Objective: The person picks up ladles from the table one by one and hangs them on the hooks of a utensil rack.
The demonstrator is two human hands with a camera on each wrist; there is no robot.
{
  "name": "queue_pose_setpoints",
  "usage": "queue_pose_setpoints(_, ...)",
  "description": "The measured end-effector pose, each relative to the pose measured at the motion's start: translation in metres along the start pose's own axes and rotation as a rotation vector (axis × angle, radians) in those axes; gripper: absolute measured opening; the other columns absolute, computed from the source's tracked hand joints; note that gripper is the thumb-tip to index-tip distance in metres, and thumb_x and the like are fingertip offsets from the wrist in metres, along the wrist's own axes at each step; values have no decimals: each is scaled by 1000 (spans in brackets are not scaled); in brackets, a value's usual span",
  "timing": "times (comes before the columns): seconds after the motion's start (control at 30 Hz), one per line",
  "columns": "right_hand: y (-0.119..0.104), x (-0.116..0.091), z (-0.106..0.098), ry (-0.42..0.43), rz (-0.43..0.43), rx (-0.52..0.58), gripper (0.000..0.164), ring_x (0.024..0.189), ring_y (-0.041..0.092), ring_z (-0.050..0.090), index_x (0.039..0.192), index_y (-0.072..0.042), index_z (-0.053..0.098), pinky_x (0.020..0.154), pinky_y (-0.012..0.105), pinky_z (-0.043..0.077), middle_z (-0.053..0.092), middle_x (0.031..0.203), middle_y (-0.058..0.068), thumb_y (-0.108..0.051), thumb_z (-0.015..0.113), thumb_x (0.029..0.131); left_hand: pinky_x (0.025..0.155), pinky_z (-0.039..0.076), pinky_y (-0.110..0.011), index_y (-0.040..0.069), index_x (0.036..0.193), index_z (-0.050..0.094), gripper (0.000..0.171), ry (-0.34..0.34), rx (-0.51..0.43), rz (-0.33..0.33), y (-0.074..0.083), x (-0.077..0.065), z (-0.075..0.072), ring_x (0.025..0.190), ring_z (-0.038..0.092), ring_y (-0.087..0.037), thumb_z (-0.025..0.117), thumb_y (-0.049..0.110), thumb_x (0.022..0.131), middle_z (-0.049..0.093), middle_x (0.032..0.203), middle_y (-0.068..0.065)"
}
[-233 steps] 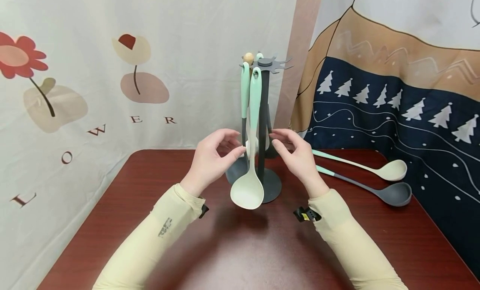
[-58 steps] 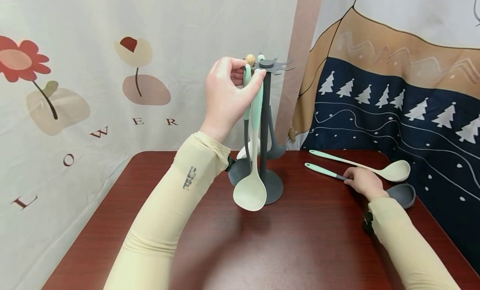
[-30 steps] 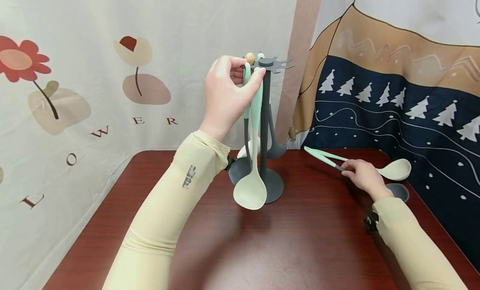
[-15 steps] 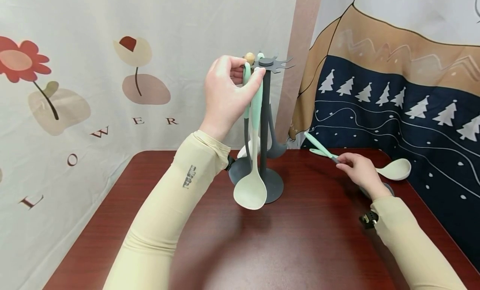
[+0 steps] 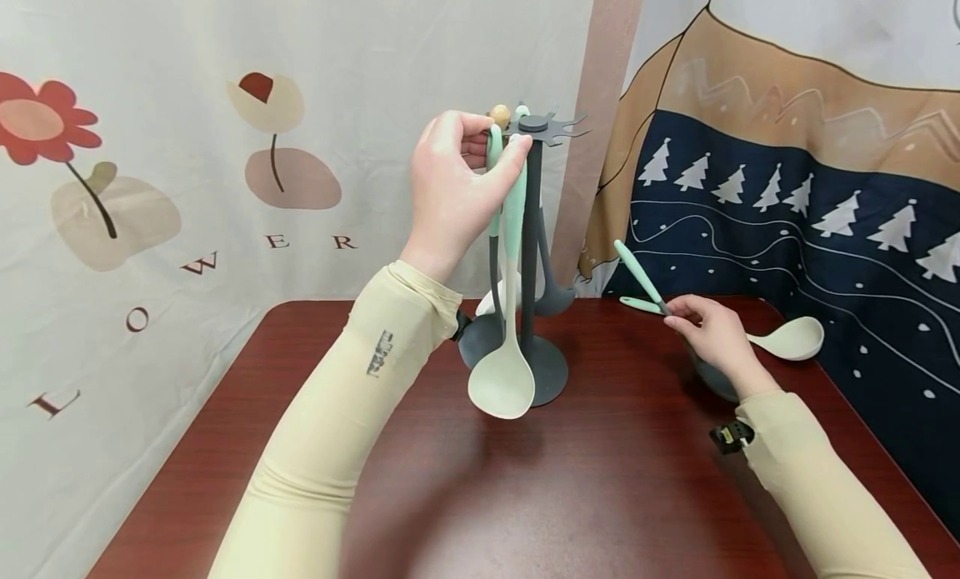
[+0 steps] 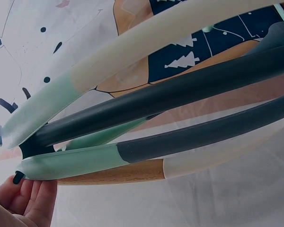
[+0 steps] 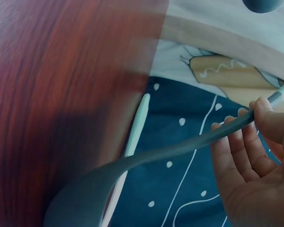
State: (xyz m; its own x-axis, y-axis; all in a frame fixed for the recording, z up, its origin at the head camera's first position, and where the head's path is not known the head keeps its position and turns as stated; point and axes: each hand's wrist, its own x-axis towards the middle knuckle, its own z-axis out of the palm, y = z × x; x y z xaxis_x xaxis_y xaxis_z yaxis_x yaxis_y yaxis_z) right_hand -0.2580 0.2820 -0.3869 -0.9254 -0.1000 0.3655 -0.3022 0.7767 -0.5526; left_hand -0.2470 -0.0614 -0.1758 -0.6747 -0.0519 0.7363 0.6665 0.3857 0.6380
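Observation:
A dark utensil rack (image 5: 550, 371) stands mid-table with kitchen tools hanging from its top hooks. At its top, my left hand (image 5: 457, 179) holds the handle ends of a hanging cream ladle (image 5: 502, 385) and a hanging dark grey ladle (image 5: 477, 339), thumb on the cream one, fingers by the grey one. To the right, my right hand (image 5: 708, 329) pinches another dark grey ladle (image 7: 165, 152) by its shaft. Its mint handle (image 5: 637, 269) tilts up and left, and its bowl (image 5: 715, 381) is low, partly hidden behind the hand. A second cream ladle (image 5: 795, 339) lies on the table behind that hand.
Behind the rack's post a dark grey utensil (image 5: 553, 299) and a white-headed one (image 5: 491, 300) hang, partly hidden. A wooden handle tip (image 5: 500, 115) shows at the top. Printed curtains (image 5: 375, 62) hang behind the reddish-brown table (image 5: 600, 496).
My left hand has gone up from beside the rack to the handle tops. My right hand has gone to the grey ladle on the table, raised its handle end and drawn it left.

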Motion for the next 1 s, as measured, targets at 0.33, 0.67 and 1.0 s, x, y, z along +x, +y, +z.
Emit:
queue_pose_setpoints(0.33, -19, 5, 3, 22, -31, 52, 17, 90, 32, 64, 108, 0, 68, 67, 24, 49, 69, 99, 18, -7, 70, 93, 80, 52, -18, -2, 103, 63, 33, 0, 7, 2, 0, 0, 0, 88, 63, -17, 76, 22, 85, 62, 101, -11)
queue_pose_setpoints(0.67, -43, 12, 4, 91, -53, 128, 18, 82, 15, 56, 109, -1, 68, 68, 12, 42, 68, 97, 15, -9, 69, 94, 80, 52, -19, -2, 102, 64, 32, 8, -2, 5, -1, 0, 0, 87, 63, -17, 77, 21, 85, 62, 101, -11)
queue_pose_setpoints(1.0, -57, 18, 4, 171, -74, 175, 17, 77, 4, 52, 107, 1, 67, 68, 14, 41, 67, 93, 16, -7, 70, 93, 79, 52, -19, -2, 101, 64, 31, 16, 0, 21, -2, 0, 1, 87, 64, -17, 77, 21, 85, 62, 100, -11)
